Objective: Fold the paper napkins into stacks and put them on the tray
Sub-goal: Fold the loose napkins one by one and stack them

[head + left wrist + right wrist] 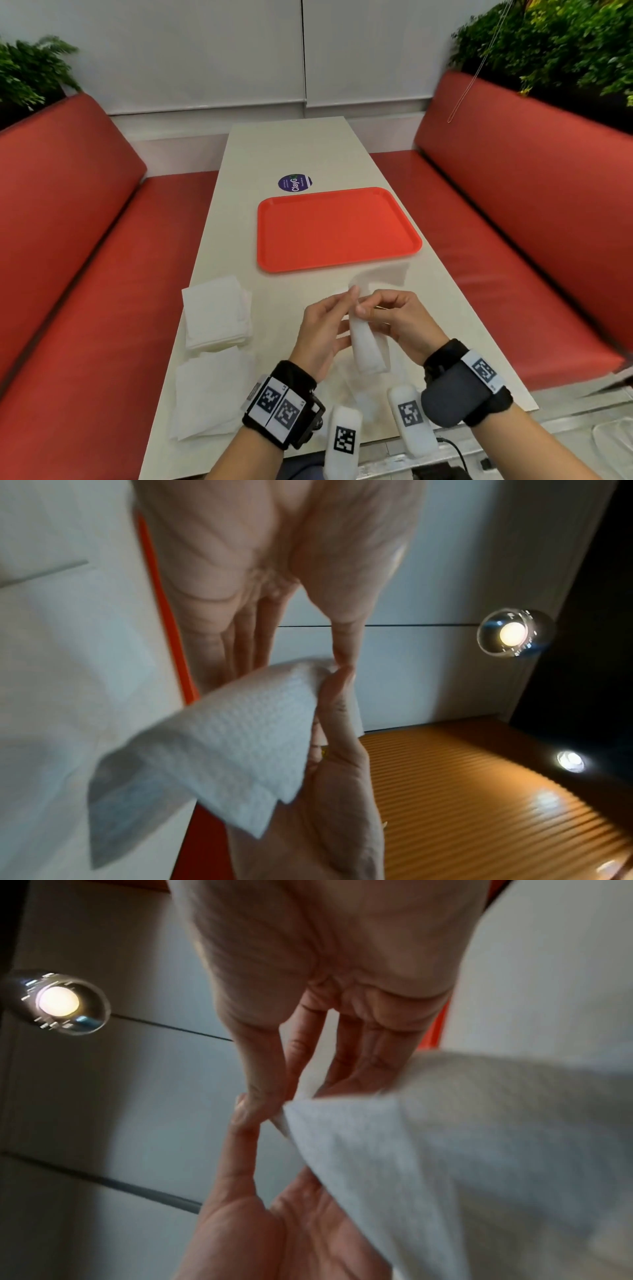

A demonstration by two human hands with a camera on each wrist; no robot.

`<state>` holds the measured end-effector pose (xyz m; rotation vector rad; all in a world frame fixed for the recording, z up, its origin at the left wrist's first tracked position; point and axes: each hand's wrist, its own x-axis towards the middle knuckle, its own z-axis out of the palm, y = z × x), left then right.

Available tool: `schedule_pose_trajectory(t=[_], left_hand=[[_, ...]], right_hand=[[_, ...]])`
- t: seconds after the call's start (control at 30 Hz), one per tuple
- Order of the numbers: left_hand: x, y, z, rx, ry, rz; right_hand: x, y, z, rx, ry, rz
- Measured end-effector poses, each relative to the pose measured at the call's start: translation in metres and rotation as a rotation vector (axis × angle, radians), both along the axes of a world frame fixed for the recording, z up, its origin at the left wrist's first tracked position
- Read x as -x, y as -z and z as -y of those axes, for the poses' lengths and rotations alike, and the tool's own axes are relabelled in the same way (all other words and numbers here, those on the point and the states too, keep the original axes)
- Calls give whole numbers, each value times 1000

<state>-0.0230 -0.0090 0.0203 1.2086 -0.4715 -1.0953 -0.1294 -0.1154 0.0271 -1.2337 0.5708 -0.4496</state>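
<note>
**Inspector A:** Both hands are raised above the near end of the long cream desk. The left hand and the right hand pinch the top edge of one white folded paper napkin between thumb and fingers; it hangs down between them. The left-hand thumb tip meets the napkin corner in the wrist view.

**Inspector B:** Confirmed. The fold count of that napkin cannot be made out; its lower end is blurred, and a pale smear lies beyond it near the tray.

**Inspector A:** The flat orange-red plastic tray lies at mid-desk, toward the right edge, nothing on it. A stack of white square napkins sits at the left edge; looser unfolded white napkin sheets lie nearer the front left corner, partly covered by the left wristband.

**Inspector B:** A round purple sticker sits just beyond the tray; most of its print is illegible.
</note>
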Motion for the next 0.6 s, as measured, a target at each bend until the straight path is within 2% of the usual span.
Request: schedule_pose_trajectory(t=[0.17,0.4,0.53,0.6], left_hand=[[-3,4,-4,33,6,-52],[-4,12,-7,-1,-54,49],[-10,15,-12,-47,-120,28],[-19,23,-18,-129,-187,77]], right_hand=[[2,2,-1,-92,28,-27],[5,4,4,-164,50,-105],[14,1,11,-168,167,-103],[22,-2,18,-122,231,-100]])
